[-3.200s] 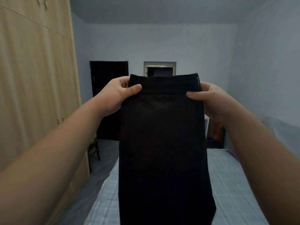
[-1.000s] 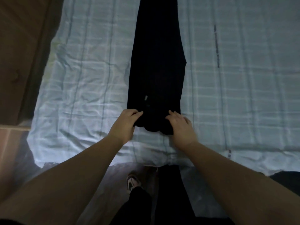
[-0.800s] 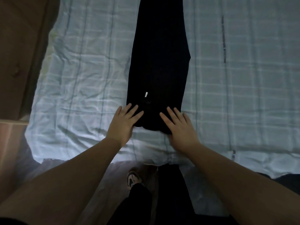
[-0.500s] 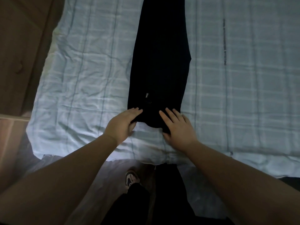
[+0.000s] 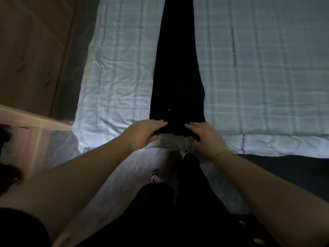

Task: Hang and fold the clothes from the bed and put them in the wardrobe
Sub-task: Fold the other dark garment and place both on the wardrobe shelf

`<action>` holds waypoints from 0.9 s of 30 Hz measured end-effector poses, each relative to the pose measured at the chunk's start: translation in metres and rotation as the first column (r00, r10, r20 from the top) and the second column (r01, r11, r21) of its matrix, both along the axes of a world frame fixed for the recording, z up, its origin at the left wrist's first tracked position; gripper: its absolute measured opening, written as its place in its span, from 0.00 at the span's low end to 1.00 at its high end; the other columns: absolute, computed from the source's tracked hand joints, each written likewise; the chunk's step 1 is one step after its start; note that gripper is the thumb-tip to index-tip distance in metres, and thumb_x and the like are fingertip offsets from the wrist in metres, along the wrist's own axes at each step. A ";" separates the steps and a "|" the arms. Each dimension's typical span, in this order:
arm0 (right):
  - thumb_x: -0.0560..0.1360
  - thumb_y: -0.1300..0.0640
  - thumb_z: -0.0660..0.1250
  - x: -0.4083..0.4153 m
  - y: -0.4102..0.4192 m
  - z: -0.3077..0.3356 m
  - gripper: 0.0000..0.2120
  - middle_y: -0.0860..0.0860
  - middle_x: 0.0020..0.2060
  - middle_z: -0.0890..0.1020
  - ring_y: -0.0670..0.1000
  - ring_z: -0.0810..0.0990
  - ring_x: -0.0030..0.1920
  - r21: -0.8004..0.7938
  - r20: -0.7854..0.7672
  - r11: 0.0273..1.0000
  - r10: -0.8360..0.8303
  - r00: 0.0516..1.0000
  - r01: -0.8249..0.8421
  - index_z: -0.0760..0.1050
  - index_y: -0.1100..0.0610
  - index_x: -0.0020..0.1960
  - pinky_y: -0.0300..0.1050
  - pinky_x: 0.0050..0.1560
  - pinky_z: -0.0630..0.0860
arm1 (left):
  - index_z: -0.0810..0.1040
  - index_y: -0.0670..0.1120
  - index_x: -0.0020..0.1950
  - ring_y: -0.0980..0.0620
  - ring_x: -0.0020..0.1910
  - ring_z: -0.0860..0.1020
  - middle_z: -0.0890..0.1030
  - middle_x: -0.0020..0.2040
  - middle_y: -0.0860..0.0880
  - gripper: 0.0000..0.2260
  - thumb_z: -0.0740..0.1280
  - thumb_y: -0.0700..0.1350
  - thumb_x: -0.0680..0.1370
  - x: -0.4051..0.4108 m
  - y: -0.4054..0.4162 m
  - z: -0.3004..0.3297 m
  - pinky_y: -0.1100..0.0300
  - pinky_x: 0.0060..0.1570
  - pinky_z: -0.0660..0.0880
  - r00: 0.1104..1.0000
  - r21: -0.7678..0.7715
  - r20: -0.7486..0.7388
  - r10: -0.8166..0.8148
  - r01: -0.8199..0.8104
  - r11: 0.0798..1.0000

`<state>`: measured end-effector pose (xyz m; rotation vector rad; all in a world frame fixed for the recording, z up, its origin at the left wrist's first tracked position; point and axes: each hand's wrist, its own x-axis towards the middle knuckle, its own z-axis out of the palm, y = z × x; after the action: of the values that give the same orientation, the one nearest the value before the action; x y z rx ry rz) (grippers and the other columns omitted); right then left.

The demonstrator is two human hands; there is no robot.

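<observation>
Your left hand and your right hand are both on the near end of the black trousers. The fingers of your left hand bend over the top of the cloth, and the thumb tucks under its edge, so this hand pinches the left corner. The fingers of your right hand curl down over the right corner and grip it too.

The trousers lie flat on the bed, on a pale blue checked sheet. They run straight away from your fingertips in one long dark strip, and the far end goes out of the top of the view. A tiny pale tag shows on the cloth just past your left fingertips.

Behind your wrists, the sheet hangs over the bed edge. Below your arms you can see your dark legs and one shoe on the floor. Far off to the left of your left hand is a wooden wardrobe.
</observation>
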<state>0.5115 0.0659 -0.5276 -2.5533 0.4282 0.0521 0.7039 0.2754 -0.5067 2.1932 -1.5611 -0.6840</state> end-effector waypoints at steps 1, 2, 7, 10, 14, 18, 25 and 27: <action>0.69 0.66 0.71 -0.004 0.005 0.016 0.29 0.57 0.62 0.81 0.61 0.78 0.60 0.010 -0.022 1.000 0.011 1.000 -0.011 0.76 0.54 0.69 0.52 0.61 0.76 | 0.72 0.48 0.73 0.48 0.63 0.78 0.78 0.68 0.46 0.24 0.71 0.43 0.77 -0.004 0.007 0.011 0.64 0.61 0.68 1.000 0.009 -0.012 -0.003 0.003 1.000; 0.71 0.65 0.69 -0.009 0.010 0.033 0.28 0.57 0.62 0.81 0.61 0.79 0.60 0.031 -0.056 0.999 0.010 0.998 -0.008 0.75 0.54 0.70 0.51 0.60 0.76 | 0.72 0.49 0.73 0.49 0.61 0.80 0.79 0.66 0.47 0.24 0.71 0.43 0.77 -0.008 0.014 0.023 0.65 0.59 0.69 1.000 0.012 -0.027 0.007 -0.006 1.000; 0.73 0.59 0.67 -0.029 0.033 0.107 0.19 0.57 0.48 0.81 0.59 0.80 0.47 0.066 -0.208 0.997 0.050 0.977 -0.037 0.68 0.51 0.62 0.50 0.44 0.76 | 0.75 0.52 0.70 0.51 0.48 0.82 0.84 0.54 0.49 0.21 0.71 0.46 0.77 -0.025 0.041 0.084 0.59 0.52 0.76 0.994 0.079 -0.113 -0.001 0.010 0.997; 0.73 0.58 0.67 -0.040 0.040 0.127 0.16 0.52 0.47 0.82 0.55 0.81 0.45 0.136 -0.173 0.989 0.073 0.982 -0.050 0.69 0.48 0.59 0.48 0.44 0.76 | 0.77 0.54 0.67 0.57 0.45 0.82 0.84 0.53 0.51 0.18 0.71 0.48 0.77 -0.027 0.053 0.103 0.56 0.52 0.79 0.982 0.096 -0.183 0.053 -0.036 0.995; 0.73 0.60 0.69 -0.022 0.025 0.143 0.17 0.47 0.51 0.82 0.41 0.77 0.47 0.183 -0.045 0.983 0.003 0.999 0.005 0.75 0.51 0.61 0.27 0.47 0.70 | 0.78 0.57 0.60 0.61 0.42 0.80 0.83 0.48 0.56 0.14 0.72 0.48 0.75 -0.007 0.043 0.121 0.57 0.50 0.78 0.956 0.091 -0.212 0.205 -0.189 0.978; 0.74 0.59 0.70 0.017 -0.001 0.149 0.15 0.44 0.48 0.81 0.40 0.78 0.44 0.266 0.067 0.958 -0.131 0.989 0.108 0.75 0.50 0.59 0.30 0.49 0.72 | 0.80 0.52 0.54 0.64 0.41 0.77 0.81 0.44 0.56 0.09 0.73 0.43 0.75 0.029 0.012 0.131 0.68 0.45 0.72 0.886 -0.004 -0.318 0.338 -0.358 0.934; 0.72 0.54 0.76 0.123 -0.090 0.159 0.24 0.40 0.51 0.76 0.44 0.77 0.53 0.386 0.095 0.908 -0.212 0.973 0.160 0.66 0.42 0.60 0.32 0.53 0.71 | 0.81 0.47 0.55 0.59 0.44 0.80 0.83 0.47 0.52 0.08 0.72 0.43 0.76 0.123 -0.083 0.147 0.67 0.47 0.75 0.780 -0.056 -0.390 0.489 -0.550 0.833; 0.73 0.58 0.74 0.159 -0.122 0.161 0.25 0.40 0.52 0.75 0.45 0.77 0.54 0.413 0.077 0.892 -0.234 0.969 0.182 0.65 0.43 0.61 0.29 0.51 0.69 | 0.81 0.48 0.54 0.59 0.46 0.81 0.84 0.48 0.51 0.07 0.72 0.43 0.77 0.154 -0.117 0.148 0.68 0.48 0.76 0.732 -0.055 -0.442 0.518 -0.599 0.799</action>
<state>0.6704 -0.0561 -0.3670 -2.0783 0.5757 -0.0909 0.8574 0.1586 -0.3582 2.0397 -0.6570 -0.6906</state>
